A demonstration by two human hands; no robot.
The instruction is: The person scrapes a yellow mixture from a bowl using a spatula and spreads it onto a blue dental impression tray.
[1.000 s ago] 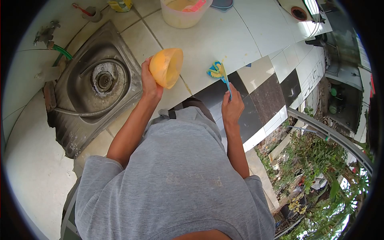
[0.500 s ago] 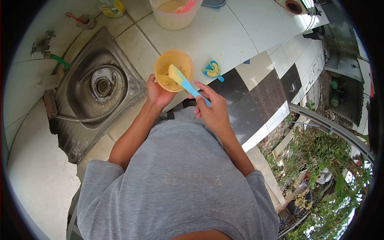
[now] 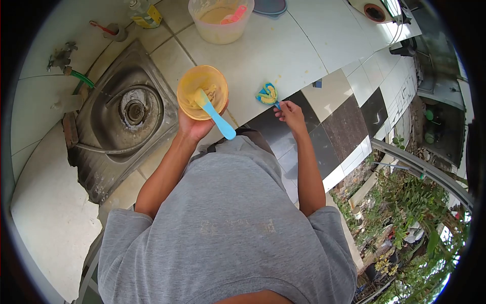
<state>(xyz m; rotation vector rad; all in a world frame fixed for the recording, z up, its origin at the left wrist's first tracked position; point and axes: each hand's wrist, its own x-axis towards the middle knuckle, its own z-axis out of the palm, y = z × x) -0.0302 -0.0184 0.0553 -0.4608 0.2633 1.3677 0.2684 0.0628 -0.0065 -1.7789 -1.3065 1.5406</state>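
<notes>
My left hand [image 3: 195,125] is wrapped round an orange mixing bowl [image 3: 223,81] from below and holds it tilted towards me. Thick yellow paste coats the bowl's inside. A light-blue spatula [image 3: 218,120] rests in it, paste on its blade and its handle sticking out over the near rim. To the right, a blue dental impression tray [image 3: 260,96] filled with yellow paste lies at the counter's edge. My right hand [image 3: 291,114] has its fingers closed on the tray's handle; the fingertips are partly hidden.
A translucent tub [image 3: 198,31] with a pink scoop [image 3: 234,15] stands at the back of the tiled counter [image 3: 283,50], beside a grey-blue lid [image 3: 270,7]. On the left are a metal sink [image 3: 91,126], a green hose [image 3: 82,78] and a yellow-labelled bottle [image 3: 147,16].
My right hand has let go of the spatula, leaving it in the bowl, and moved right to grip the tray's handle. My left hand has shifted the bowl slightly left.
</notes>
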